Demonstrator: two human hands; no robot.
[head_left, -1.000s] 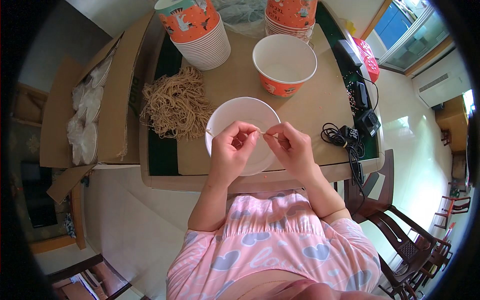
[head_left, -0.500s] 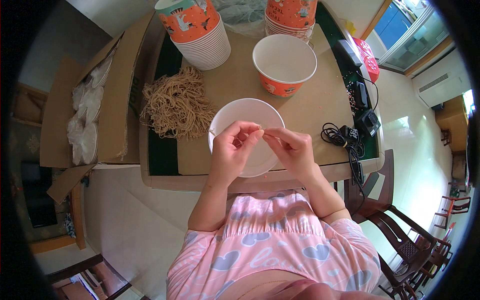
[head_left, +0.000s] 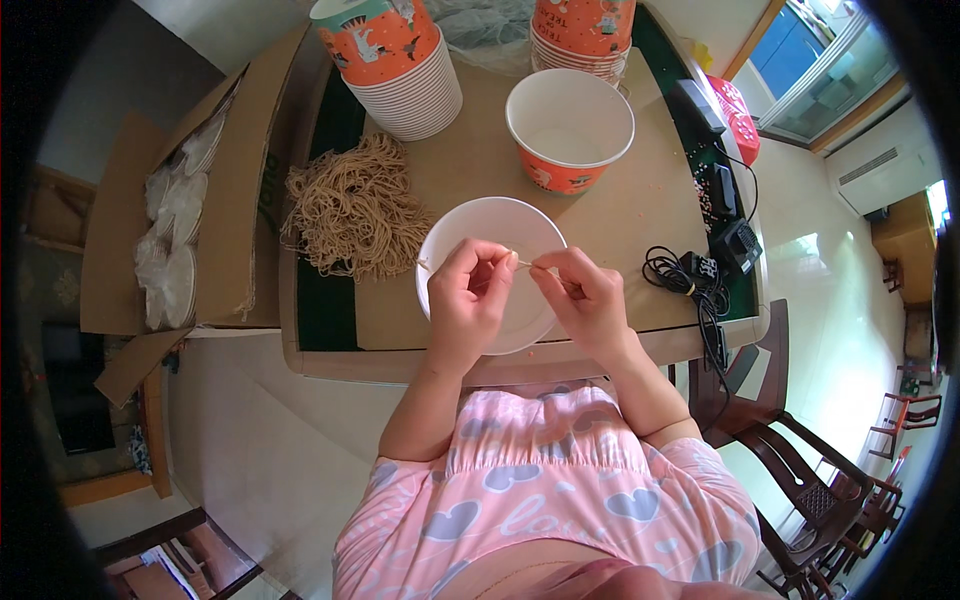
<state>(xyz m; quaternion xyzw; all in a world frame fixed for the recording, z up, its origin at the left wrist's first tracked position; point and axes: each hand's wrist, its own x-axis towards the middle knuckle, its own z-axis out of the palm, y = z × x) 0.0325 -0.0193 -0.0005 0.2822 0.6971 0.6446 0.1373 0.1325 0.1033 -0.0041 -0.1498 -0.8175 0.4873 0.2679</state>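
A short piece of tan string (head_left: pixel 525 264) stretches between my hands above a white paper bucket (head_left: pixel 495 217). My left hand (head_left: pixel 472 295) pinches it with thumb and forefinger, and a bit of tan string sticks out at that hand's left, by the bucket's rim. On the other side my right hand (head_left: pixel 582 295) is closed on the string with its fingertips. Both hands cover part of the bucket's mouth. To the left lies a tangled pile of tan string (head_left: pixel 355 210). Beyond the bucket stands another one, an orange printed paper bucket (head_left: pixel 568 135).
Nested orange buckets stand in a left stack (head_left: pixel 400 85) and a right stack (head_left: pixel 580 45) at the back. An open cardboard box (head_left: pixel 235 210) with wrapped white stacks adjoins the table's left. Black cables (head_left: pixel 690 285) and adapters line the right edge. A wooden chair (head_left: pixel 790 450) stands right.
My hands have drawn slightly apart, the left one moving a little left. More of the string now shows between my fingertips.
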